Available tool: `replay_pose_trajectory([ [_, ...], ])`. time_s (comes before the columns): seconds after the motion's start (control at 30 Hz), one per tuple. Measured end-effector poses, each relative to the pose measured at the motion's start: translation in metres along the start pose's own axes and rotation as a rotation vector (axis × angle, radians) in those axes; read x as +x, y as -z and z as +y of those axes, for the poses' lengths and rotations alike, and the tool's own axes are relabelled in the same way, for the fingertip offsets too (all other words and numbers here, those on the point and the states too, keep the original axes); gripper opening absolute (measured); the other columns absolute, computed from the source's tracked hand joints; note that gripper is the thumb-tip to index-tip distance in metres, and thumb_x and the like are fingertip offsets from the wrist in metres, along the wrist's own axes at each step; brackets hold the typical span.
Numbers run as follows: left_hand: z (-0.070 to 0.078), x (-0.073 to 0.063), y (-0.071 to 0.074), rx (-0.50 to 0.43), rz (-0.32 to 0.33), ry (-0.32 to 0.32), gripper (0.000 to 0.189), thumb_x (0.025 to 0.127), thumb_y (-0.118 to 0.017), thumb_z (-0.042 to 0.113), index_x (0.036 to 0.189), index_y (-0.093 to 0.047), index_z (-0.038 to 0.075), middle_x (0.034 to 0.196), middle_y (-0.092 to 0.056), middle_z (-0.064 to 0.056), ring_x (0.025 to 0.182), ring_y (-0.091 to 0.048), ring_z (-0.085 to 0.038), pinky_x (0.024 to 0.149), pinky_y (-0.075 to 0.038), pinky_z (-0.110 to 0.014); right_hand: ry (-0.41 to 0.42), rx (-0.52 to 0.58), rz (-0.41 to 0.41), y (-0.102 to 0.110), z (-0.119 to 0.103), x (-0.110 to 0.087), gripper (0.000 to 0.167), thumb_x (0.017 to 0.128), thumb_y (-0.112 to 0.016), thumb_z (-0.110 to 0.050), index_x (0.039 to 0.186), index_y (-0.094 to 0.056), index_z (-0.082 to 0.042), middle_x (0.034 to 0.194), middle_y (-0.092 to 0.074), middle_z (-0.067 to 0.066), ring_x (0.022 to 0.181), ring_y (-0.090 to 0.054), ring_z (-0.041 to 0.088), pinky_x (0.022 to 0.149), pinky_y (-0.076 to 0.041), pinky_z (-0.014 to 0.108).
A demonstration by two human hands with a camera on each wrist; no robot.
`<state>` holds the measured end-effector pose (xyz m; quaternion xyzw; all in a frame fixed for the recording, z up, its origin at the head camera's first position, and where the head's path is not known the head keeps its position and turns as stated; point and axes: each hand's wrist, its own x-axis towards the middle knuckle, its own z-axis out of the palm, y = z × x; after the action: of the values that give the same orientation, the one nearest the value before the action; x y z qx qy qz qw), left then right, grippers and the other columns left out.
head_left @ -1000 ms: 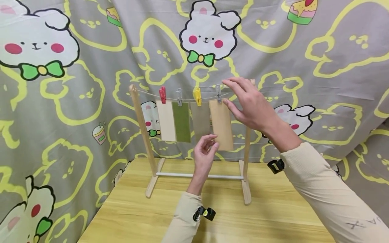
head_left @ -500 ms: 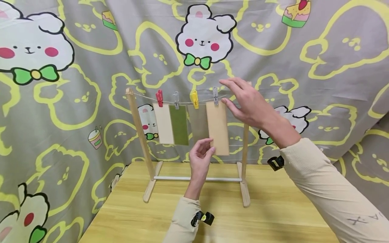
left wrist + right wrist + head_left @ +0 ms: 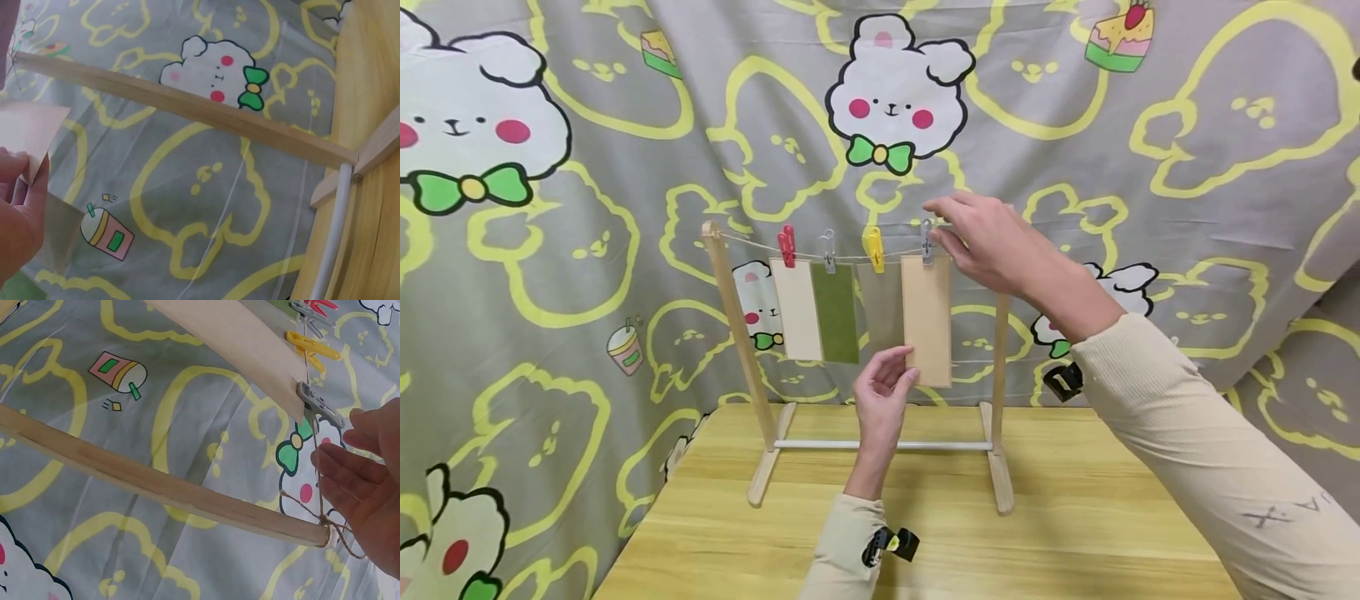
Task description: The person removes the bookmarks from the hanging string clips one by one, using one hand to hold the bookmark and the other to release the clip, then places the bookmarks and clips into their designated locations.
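Observation:
A long tan card (image 3: pixel 927 325) hangs from a string under a grey clothespin (image 3: pixel 927 243). My left hand (image 3: pixel 880 408) pinches the card's lower left edge between thumb and fingers; the left wrist view shows the card's corner (image 3: pixel 37 134) in that grip. Up at the same clothespin (image 3: pixel 320 407), my right hand (image 3: pixel 988 242) has thumb and fingers spread around its upper end. In the right wrist view, a small gap separates the fingertips from the clip. A cream card (image 3: pixel 797 312), a green card (image 3: pixel 837 312) and a grey-brown card (image 3: pixel 878 304) hang further left.
Red (image 3: pixel 787 247), grey (image 3: pixel 829 252) and yellow (image 3: pixel 875 250) clothespins sit along the string. Two wooden posts, left (image 3: pixel 741 333) and right (image 3: pixel 1002 358), stand on feet joined by a white rod (image 3: pixel 947 446). The wooden table (image 3: pixel 1075 517) lies below; a patterned curtain (image 3: pixel 1037 167) hangs behind.
My right hand has moved in from beside the grey clothespin to its upper end. My left hand has come up to the tan card's lower edge and taken hold of it.

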<state>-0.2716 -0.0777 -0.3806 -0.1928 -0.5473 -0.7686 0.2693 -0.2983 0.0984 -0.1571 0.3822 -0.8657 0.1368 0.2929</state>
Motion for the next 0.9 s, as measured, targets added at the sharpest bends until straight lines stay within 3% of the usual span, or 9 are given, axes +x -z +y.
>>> replay_pose_trajectory([
  [0.27,0.002,0.003,0.006,0.018,-0.014,-0.039,0.030,0.086,-0.068,-0.019,0.115,-0.066,-0.013,0.118,-0.069,-0.027,0.105,-0.070,-0.020,0.092,-0.060,-0.031,-0.092,0.065,-0.147,0.004,0.003,0.021,0.036,0.107,-0.054,-0.019,0.134,-0.059,0.004,0.121,-0.070,0.020,0.109,-0.067,0.033,0.097,-0.054,0.050],
  [0.43,0.003,0.003,0.008,0.034,-0.023,-0.032,0.030,0.086,-0.067,-0.019,0.116,-0.066,-0.012,0.118,-0.070,-0.026,0.104,-0.071,-0.020,0.092,-0.060,-0.032,-0.127,0.094,-0.175,0.006,0.008,0.028,0.035,0.107,-0.054,-0.018,0.130,-0.064,0.005,0.122,-0.070,0.021,0.111,-0.066,0.033,0.102,-0.052,0.049],
  [0.7,0.004,0.004,0.010,0.047,-0.013,-0.038,0.029,0.087,-0.068,-0.018,0.115,-0.067,-0.012,0.117,-0.070,-0.026,0.102,-0.071,-0.022,0.090,-0.061,-0.033,-0.175,0.211,-0.230,0.013,0.009,0.036,0.027,0.104,-0.059,-0.018,0.119,-0.073,0.001,0.100,-0.075,0.012,0.094,-0.069,0.025,0.087,-0.056,0.040],
  [0.9,0.005,0.003,0.009,0.055,-0.012,-0.025,0.030,0.086,-0.067,-0.019,0.115,-0.068,-0.011,0.117,-0.071,-0.025,0.102,-0.071,-0.021,0.091,-0.060,-0.032,-0.280,0.384,-0.273,0.020,0.011,0.036,0.029,0.103,-0.063,-0.020,0.120,-0.072,0.001,0.103,-0.075,0.015,0.094,-0.071,0.023,0.088,-0.058,0.038],
])
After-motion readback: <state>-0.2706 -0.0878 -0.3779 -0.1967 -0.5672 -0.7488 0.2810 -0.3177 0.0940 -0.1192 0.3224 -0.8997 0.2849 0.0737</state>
